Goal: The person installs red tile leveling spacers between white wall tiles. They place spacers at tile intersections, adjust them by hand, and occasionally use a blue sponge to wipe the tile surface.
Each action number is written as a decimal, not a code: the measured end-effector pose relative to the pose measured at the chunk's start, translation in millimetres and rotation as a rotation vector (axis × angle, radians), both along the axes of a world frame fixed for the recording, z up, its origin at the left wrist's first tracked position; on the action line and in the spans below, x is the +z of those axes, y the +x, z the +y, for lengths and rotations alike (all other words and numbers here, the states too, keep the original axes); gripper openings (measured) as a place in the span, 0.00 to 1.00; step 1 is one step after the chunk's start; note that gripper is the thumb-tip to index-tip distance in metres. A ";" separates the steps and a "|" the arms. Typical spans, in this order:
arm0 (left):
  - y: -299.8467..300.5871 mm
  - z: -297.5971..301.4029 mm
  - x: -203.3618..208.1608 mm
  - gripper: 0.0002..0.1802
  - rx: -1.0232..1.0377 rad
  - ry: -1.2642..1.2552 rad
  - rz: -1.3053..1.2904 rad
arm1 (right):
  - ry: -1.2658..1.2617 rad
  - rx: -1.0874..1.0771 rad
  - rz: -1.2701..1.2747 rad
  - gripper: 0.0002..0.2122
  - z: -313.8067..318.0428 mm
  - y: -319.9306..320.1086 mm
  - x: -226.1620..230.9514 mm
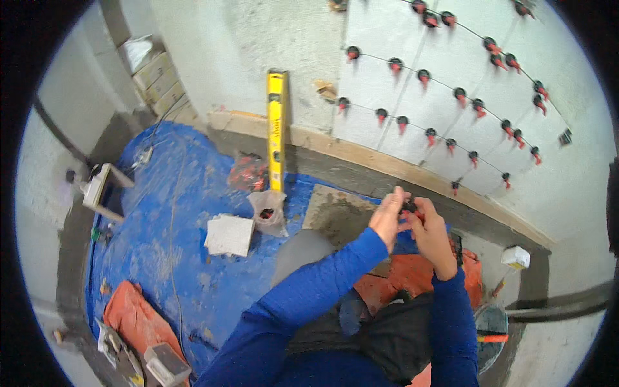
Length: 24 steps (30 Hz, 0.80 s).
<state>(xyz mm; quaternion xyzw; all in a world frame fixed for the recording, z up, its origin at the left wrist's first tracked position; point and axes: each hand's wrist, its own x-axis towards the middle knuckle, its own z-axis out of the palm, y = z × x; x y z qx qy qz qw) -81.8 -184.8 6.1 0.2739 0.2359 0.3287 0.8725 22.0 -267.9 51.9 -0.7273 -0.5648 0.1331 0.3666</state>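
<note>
- Nearest the camera: blue sleeves [303,297], stretching toward the wall [303,39].
- Held in the right hand [433,235], fingers curled round it: small black-and-red piece [409,206], in front of the wall's lower part.
- Touching that piece or just beside it: left hand [387,219], fingers partly extended; cannot tell whether gripping too.
- Done, judging by the wall: pale tiles [380,39] up above a wooden batten [387,165], with black-and-red clips [423,76] strung along several joints.
- Seemingly not done: bare plaster beyond the tiles' left edge; cannot tell whether meant for covering.
- Left over on the blue sheet [138,226], right of its middle: stack of pale tiles [230,235], and, closer to the wall-side edge, open plastic bag [267,216] with dark and red bits inside.
- Standing upright at the sheet's wall-side edge, untouched: yellow spirit level [276,129].
</note>
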 end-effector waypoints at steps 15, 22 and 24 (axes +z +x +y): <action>-170.8 127.2 -78.0 0.09 0.370 -0.583 -0.449 | 0.146 0.003 0.094 0.24 9.0 -12.0 19.1; -249.0 189.3 -222.9 0.24 0.760 -0.781 -0.254 | 0.058 -0.002 0.029 0.21 1.4 9.8 10.5; -265.3 155.3 -257.8 0.32 0.566 0.067 0.268 | 0.051 0.007 -0.016 0.20 0.3 7.7 11.1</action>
